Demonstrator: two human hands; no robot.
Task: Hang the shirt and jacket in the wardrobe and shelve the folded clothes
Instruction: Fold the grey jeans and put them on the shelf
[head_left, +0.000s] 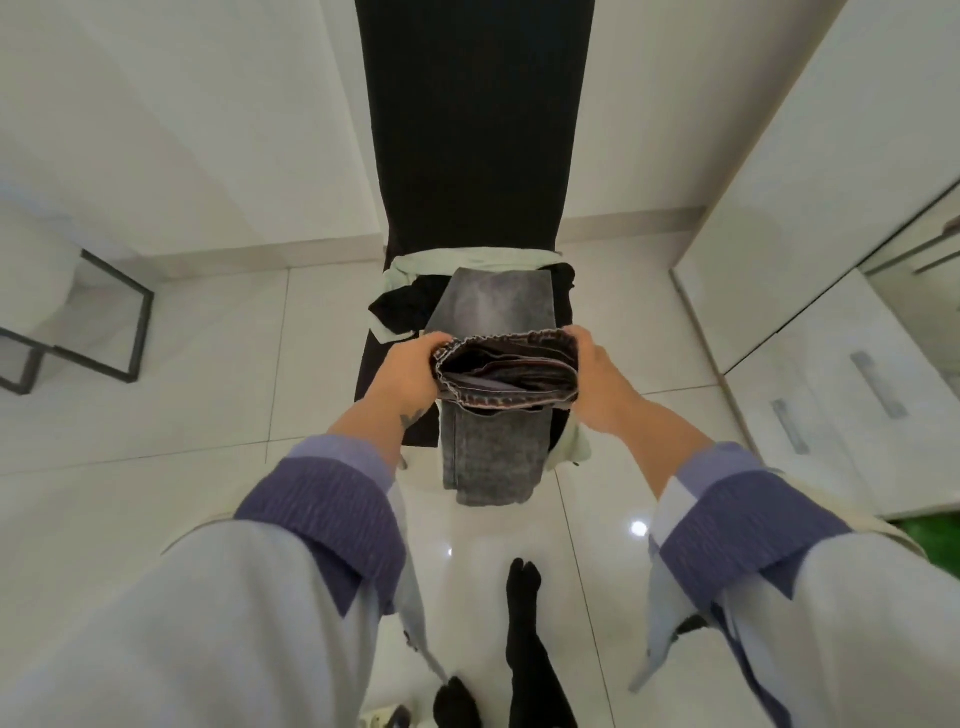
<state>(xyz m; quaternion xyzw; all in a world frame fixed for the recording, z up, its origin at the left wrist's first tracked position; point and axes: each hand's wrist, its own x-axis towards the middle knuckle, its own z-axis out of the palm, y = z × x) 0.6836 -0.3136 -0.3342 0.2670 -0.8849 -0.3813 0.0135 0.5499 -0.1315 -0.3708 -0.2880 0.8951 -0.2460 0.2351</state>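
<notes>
A pair of folded grey jeans (493, 306) is lifted over a black chair (475, 130). My left hand (410, 371) grips the left end of the fold and my right hand (597, 379) grips the right end. One loose end of the jeans hangs down below my hands. A pale green shirt (467, 258) lies on the chair seat under the jeans, with a black garment (402, 309) on top of it at the left.
White wardrobe doors and drawers with metal handles (878, 384) stand at the right. A black metal frame (104, 322) stands at the left. The floor is glossy white tile (182, 395). My feet in black socks (522, 623) are below.
</notes>
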